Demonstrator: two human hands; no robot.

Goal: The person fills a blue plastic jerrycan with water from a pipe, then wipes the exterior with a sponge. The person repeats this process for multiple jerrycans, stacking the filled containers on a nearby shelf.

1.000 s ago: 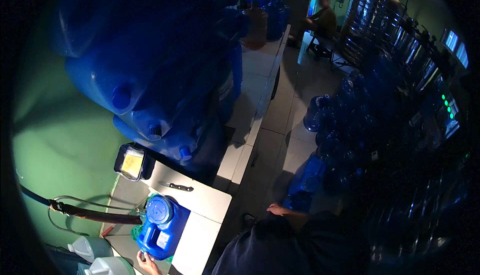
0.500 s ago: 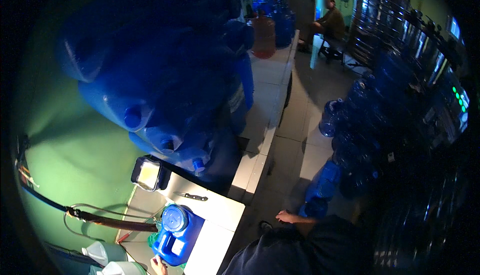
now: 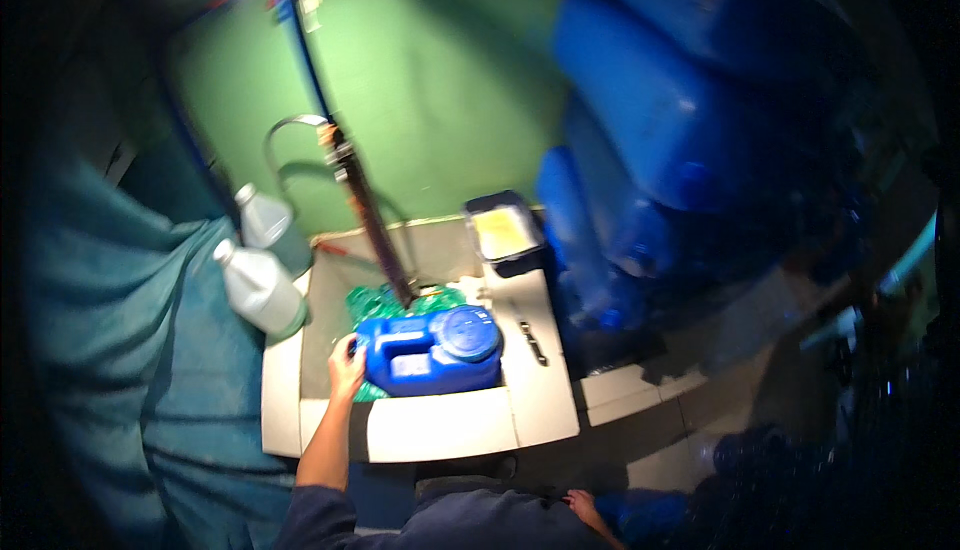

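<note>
A blue plastic jug [image 3: 415, 375] with a wide round lid lies across the tiled sink [image 3: 445, 435], its lid end to the right. My left hand [image 3: 346, 368] grips the jug's left end, the fingers bent against it. Green plastic netting or film [image 3: 375, 302] shows behind and under the jug. My right hand [image 3: 580, 502] hangs low beside my body at the lower right, near dim blue containers. Its fingers look loose and apart, with nothing seen in them, though that area is dark and partly cut off by my arm.
A knife [image 3: 534, 343] lies on the right ledge, near a dark tub [image 3: 522, 265] with yellowish contents. Two white jugs [image 3: 262, 295] stand left of the sink, by a teal cloth [image 3: 190, 390]. A dark pipe [image 3: 370, 212] reaches down into the sink. Large blue bottles [image 3: 640, 120] are stacked at right.
My view has swung left toward the sink, so the room with the seated person is out of sight. My left hand remains at the jug's end; the right hand still hangs beside me.
</note>
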